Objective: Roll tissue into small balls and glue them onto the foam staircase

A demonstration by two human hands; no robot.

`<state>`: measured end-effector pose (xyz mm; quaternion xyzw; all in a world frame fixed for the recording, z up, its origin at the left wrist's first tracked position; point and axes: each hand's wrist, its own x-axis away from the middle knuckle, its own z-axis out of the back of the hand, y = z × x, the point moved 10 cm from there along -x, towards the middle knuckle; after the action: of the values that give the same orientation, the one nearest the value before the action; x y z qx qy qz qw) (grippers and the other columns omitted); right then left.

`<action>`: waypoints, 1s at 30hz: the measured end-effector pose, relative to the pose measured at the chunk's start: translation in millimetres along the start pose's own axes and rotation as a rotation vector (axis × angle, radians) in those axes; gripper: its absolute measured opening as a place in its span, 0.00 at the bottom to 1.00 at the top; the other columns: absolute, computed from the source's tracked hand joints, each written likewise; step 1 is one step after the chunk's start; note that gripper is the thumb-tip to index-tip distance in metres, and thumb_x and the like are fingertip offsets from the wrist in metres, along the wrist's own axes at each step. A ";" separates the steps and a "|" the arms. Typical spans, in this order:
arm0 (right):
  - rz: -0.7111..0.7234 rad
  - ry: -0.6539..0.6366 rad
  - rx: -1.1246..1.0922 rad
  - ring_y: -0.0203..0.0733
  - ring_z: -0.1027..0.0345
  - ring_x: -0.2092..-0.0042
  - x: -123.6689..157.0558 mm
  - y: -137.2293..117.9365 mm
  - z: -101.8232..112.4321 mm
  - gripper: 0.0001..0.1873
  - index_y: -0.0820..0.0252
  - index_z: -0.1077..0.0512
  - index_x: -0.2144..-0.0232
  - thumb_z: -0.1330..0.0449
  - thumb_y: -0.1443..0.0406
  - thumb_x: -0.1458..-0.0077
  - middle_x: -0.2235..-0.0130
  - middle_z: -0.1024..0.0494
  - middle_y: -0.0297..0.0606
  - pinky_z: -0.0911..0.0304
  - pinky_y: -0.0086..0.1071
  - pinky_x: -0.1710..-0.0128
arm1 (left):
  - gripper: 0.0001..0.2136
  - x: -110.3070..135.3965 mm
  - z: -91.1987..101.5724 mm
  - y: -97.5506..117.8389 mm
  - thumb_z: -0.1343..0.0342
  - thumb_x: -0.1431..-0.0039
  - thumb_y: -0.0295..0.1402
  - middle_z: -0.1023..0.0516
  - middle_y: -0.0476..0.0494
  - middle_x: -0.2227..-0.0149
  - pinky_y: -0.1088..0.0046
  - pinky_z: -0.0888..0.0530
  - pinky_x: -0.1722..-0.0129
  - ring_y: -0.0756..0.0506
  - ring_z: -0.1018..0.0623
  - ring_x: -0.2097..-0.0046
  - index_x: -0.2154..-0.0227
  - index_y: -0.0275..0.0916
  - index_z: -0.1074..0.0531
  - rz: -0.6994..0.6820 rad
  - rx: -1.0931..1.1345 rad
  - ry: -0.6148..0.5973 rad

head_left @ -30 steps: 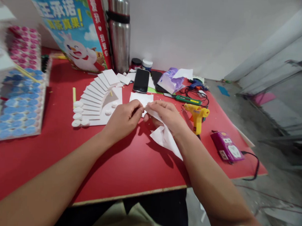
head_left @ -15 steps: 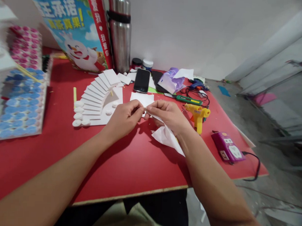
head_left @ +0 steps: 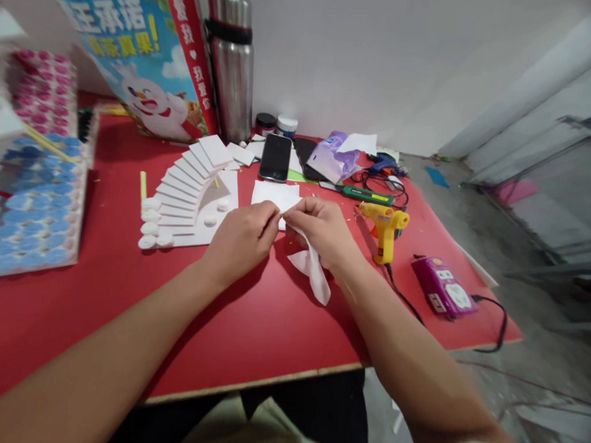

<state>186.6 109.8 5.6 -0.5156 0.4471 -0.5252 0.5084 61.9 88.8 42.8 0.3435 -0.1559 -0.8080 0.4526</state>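
My right hand (head_left: 319,229) is closed on a white tissue (head_left: 312,268), which hangs down below the palm over the red table. My left hand (head_left: 246,236) is closed too, its fingertips meeting those of the right; whatever they pinch is too small or hidden to make out. Just behind the fingers lies a square of white paper (head_left: 276,193). Left of my left hand stands a white model of fanned, stair-like slabs (head_left: 182,184) on a white base, with small white discs (head_left: 149,229) at its near end.
A yellow glue gun (head_left: 384,228) and a purple power box (head_left: 442,287) sit on the right. Behind are a phone (head_left: 275,157), a green-handled knife (head_left: 368,195), a purple tissue pack (head_left: 335,156) and a steel flask (head_left: 230,68). Blue paper rosettes (head_left: 36,210) lie at left.
The tissue in my right hand has swung left and now hangs more narrowly. My left fingers have curled in more, and the right wrist has shifted left, uncovering the glue gun's cord.
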 end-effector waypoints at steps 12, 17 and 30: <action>0.022 0.082 -0.022 0.31 0.37 0.76 2.1 -1.0 1.9 0.05 0.61 0.25 0.79 0.34 0.66 0.57 0.78 0.24 0.32 0.43 0.26 0.76 | 0.14 2.8 3.3 7.8 0.52 0.29 0.33 0.20 0.39 0.66 0.68 0.36 0.68 0.44 0.23 0.66 0.67 0.34 0.25 -0.108 -0.240 0.040; 0.005 0.103 -0.021 0.30 0.41 0.79 1.1 1.6 5.5 0.05 0.61 0.26 0.80 0.34 0.66 0.57 0.81 0.27 0.30 0.48 0.26 0.79 | 0.15 3.8 -0.6 16.2 0.53 0.28 0.32 0.20 0.38 0.68 0.67 0.39 0.72 0.43 0.24 0.69 0.67 0.33 0.24 -0.209 -0.377 0.057; -0.064 0.027 -0.210 0.32 0.33 0.78 4.5 0.8 2.5 0.10 0.63 0.23 0.77 0.28 0.63 0.60 0.77 0.19 0.36 0.41 0.26 0.78 | 0.13 9.1 1.1 27.0 0.53 0.29 0.27 0.18 0.37 0.67 0.68 0.37 0.75 0.44 0.23 0.72 0.56 0.29 0.22 -0.398 -0.477 0.159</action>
<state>189.3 105.4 5.4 -0.5727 0.4897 -0.4986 0.4285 74.8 66.5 55.0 0.3135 0.1443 -0.8651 0.3640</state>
